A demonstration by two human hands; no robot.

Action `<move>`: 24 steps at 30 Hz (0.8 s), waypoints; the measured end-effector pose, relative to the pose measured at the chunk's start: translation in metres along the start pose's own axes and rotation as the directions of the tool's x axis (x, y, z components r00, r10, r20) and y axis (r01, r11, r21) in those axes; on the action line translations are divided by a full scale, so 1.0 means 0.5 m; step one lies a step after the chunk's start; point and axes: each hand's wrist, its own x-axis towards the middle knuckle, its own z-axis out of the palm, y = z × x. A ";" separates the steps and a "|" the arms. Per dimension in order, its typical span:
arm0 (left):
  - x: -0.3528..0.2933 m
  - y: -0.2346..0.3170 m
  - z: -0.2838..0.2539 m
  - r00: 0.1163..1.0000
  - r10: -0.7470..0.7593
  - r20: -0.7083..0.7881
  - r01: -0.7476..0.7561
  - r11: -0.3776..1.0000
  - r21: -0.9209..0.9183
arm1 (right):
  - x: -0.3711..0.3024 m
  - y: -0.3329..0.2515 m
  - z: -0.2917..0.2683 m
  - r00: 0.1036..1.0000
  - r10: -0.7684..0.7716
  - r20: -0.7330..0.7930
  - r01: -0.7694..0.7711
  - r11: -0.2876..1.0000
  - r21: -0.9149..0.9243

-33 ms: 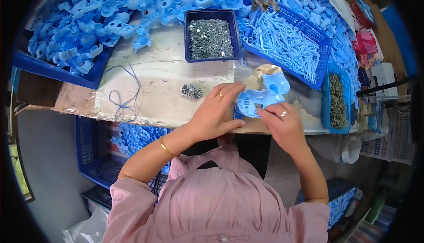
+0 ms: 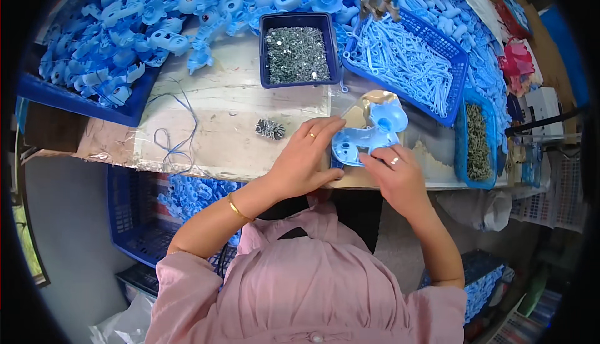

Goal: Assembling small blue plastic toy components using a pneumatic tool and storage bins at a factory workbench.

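Note:
A light blue moulded plastic part (image 2: 373, 133) lies on the near edge of the worktable (image 2: 237, 103), just in front of me. My left hand (image 2: 305, 159) grips its left edge with the fingers curled over it. My right hand (image 2: 398, 178) holds its lower right edge with thumb and fingertips. Each hand wears a ring, and the left wrist has a gold bangle. A small pile of dark screws (image 2: 270, 129) sits on the table just left of my left hand.
A dark blue tray of screws (image 2: 297, 53) stands behind the hands. Right of it are a blue basket of thin pale pieces (image 2: 406, 63) and a narrow screw tray (image 2: 478, 141). Blue parts (image 2: 125, 31) are heaped far left. A blue crate (image 2: 134, 219) sits under the table.

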 end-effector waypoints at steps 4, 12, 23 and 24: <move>-0.005 -0.001 0.013 0.999 -0.022 -0.025 0.023 0.999 0.028 | -0.005 0.003 0.018 0.995 0.038 0.097 -0.034 0.999 -0.043; 0.000 0.013 0.013 0.998 -0.067 0.002 0.066 0.993 0.099 | 0.007 0.014 0.018 0.964 -0.017 0.267 0.039 0.996 -0.077; 0.015 0.056 0.009 0.993 0.025 0.112 -0.052 0.968 0.244 | 0.055 0.117 -0.022 0.932 0.001 0.362 -0.135 0.929 0.345; 0.015 0.058 0.009 0.993 0.030 0.113 -0.057 0.967 0.247 | 0.066 0.154 -0.032 0.961 0.183 0.207 -0.233 0.939 0.253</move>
